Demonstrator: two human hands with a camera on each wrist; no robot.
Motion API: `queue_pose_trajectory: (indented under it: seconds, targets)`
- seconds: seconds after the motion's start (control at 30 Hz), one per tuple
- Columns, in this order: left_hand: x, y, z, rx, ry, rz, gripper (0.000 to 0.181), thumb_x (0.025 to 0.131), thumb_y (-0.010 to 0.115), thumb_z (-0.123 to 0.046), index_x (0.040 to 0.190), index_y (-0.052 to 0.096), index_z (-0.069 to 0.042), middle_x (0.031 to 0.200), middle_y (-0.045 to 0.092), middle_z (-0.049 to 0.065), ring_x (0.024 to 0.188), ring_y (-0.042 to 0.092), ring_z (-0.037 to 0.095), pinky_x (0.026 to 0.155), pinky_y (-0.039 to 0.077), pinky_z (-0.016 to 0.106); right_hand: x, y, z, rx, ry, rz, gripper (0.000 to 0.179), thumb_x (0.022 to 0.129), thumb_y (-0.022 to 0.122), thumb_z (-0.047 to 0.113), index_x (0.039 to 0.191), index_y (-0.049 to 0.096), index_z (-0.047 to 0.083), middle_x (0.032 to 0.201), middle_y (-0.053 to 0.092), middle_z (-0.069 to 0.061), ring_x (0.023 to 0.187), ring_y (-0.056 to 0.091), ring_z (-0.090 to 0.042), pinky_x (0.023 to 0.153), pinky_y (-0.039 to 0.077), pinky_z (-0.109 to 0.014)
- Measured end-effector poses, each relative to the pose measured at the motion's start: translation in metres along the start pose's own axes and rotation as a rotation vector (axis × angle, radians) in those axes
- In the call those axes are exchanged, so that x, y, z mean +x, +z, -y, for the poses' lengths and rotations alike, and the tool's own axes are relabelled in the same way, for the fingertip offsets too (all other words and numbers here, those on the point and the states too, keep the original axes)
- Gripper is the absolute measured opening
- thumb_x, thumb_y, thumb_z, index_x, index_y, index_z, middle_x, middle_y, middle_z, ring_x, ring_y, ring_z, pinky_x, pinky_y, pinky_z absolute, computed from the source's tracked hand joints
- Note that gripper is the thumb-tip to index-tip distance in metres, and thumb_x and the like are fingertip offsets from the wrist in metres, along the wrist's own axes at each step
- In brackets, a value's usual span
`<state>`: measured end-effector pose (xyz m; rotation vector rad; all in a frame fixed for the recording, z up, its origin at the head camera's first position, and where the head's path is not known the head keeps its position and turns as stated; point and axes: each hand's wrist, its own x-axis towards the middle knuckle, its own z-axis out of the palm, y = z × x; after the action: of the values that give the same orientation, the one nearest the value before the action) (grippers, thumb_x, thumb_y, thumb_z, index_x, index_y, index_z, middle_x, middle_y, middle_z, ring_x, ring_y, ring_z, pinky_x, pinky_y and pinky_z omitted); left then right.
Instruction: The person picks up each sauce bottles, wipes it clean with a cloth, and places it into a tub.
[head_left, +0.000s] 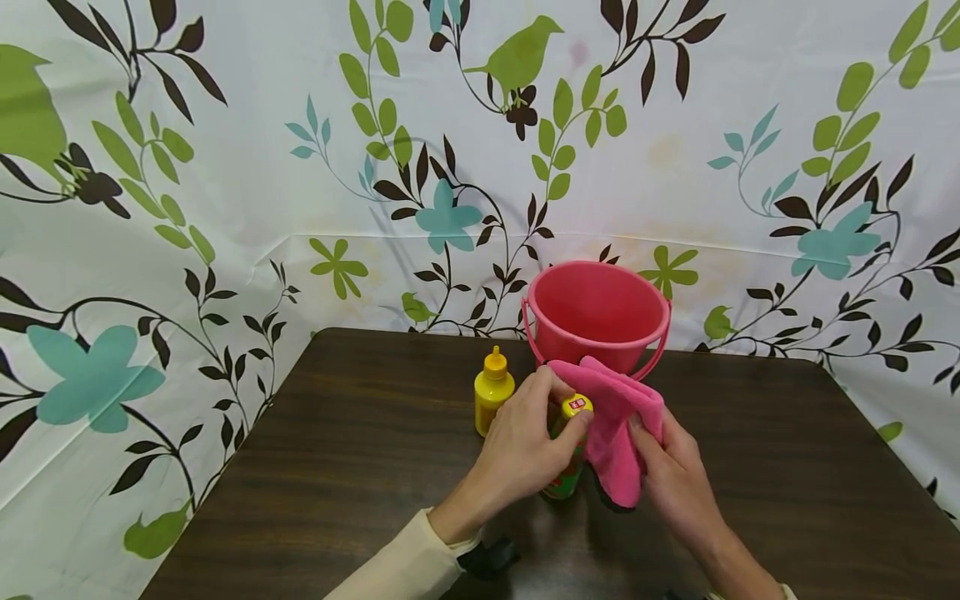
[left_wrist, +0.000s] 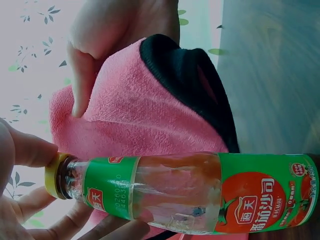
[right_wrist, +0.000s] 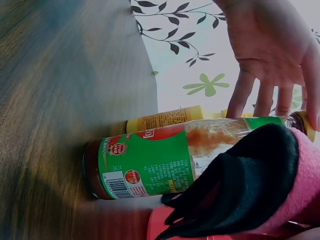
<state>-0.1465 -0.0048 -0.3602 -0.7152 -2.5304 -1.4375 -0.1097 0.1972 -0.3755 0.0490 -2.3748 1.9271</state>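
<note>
My left hand [head_left: 525,442] pinches the yellow cap of a glass ketchup bottle [left_wrist: 180,195] between thumb and fingers. The bottle stands upright on the dark table, with green labels, a tomato picture and reddish sauce smeared inside the clear glass. A folded pink cloth [head_left: 617,433] with black edging is gripped in my right hand [head_left: 678,475], thumb pressed on its near face. In the head view the cloth hangs right beside the bottle, and in the left wrist view it lies behind the glass.
A yellow squeeze bottle [head_left: 492,396] with a pointed nozzle stands left of the ketchup bottle. Behind the hands is a pink bucket [head_left: 551,337] with its handle down. The dark wooden table [head_left: 360,433] ends at a wall of leaf-and-bird patterned fabric [head_left: 247,167].
</note>
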Motion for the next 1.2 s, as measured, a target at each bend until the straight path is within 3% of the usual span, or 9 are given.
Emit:
queue_pose_trajectory:
  seconds: [0.23,0.4,0.5,0.63,0.77,0.9,1.03,1.2]
  targets:
    - [0.000,0.002,-0.001,0.022,0.023,-0.004,0.047,0.099,0.069,-0.032,0.145,0.058,-0.027,0.110,0.061,-0.003,0.098,0.059,0.019,0.079,0.052,0.022,-0.003,0.004,-0.006,-0.003,-0.119,0.058,0.042,0.112,0.047,0.012,0.153,0.052,0.009,0.141,0.061,0.005,0.117,0.064,-0.010,0.092,0.057,-0.021]
    - [-0.002,0.002,-0.001,0.030,0.015,0.001,0.035,0.102,0.066,-0.035,0.136,0.070,-0.031,0.106,0.060,-0.004,0.095,0.054,0.012,0.077,0.050,0.022,-0.006,0.011,-0.007,-0.030,-0.102,0.120,0.043,0.111,0.051,0.016,0.153,0.049,0.011,0.144,0.059,-0.006,0.117,0.064,-0.010,0.093,0.058,-0.021]
    - [-0.003,0.003,-0.001,0.022,0.014,0.007,0.031,0.102,0.066,-0.035,0.132,0.074,-0.031,0.106,0.059,-0.005,0.096,0.055,0.015,0.077,0.050,0.022,-0.007,0.015,-0.008,-0.044,-0.086,0.171,0.050,0.111,0.053,0.020,0.159,0.041,0.016,0.151,0.053,-0.012,0.121,0.063,-0.015,0.095,0.058,-0.023]
    - [-0.003,0.003,-0.001,0.027,0.024,0.006,0.031,0.102,0.067,-0.034,0.132,0.074,-0.028,0.106,0.059,-0.004,0.096,0.058,0.020,0.075,0.049,0.021,-0.006,0.022,-0.011,-0.042,-0.091,0.240,0.064,0.111,0.054,0.023,0.167,0.024,0.025,0.167,0.037,-0.009,0.138,0.050,-0.025,0.101,0.053,-0.019]
    - [-0.002,0.003,0.000,0.032,0.036,0.001,0.032,0.102,0.067,-0.033,0.133,0.074,-0.027,0.106,0.058,-0.003,0.094,0.055,0.015,0.075,0.049,0.020,-0.005,0.027,-0.014,-0.036,-0.130,0.292,0.071,0.112,0.052,0.025,0.170,0.011,0.026,0.174,0.025,-0.007,0.149,0.037,-0.032,0.106,0.047,-0.015]
    - [-0.003,0.003,0.000,0.018,0.033,0.008,0.033,0.102,0.068,-0.034,0.133,0.074,-0.027,0.108,0.059,-0.003,0.095,0.052,0.011,0.076,0.051,0.020,-0.005,0.031,-0.018,-0.039,-0.156,0.312,0.071,0.112,0.051,0.024,0.168,0.008,0.027,0.173,0.023,-0.009,0.148,0.038,-0.025,0.108,0.044,-0.013]
    - [-0.003,0.003,0.000,0.005,0.029,0.014,0.033,0.101,0.068,-0.034,0.133,0.074,-0.025,0.109,0.059,-0.003,0.098,0.057,0.016,0.078,0.052,0.020,-0.004,0.033,-0.023,-0.065,-0.175,0.314,0.070,0.113,0.049,0.023,0.168,0.006,0.026,0.171,0.024,-0.010,0.145,0.041,-0.017,0.109,0.043,-0.012]
    - [-0.002,0.003,0.001,0.007,0.031,0.013,0.033,0.101,0.067,-0.034,0.133,0.074,-0.025,0.109,0.058,-0.003,0.098,0.057,0.017,0.078,0.052,0.021,-0.001,0.035,-0.028,-0.089,-0.178,0.324,0.071,0.113,0.049,0.022,0.168,0.005,0.025,0.171,0.025,-0.009,0.146,0.040,-0.022,0.111,0.042,-0.012]
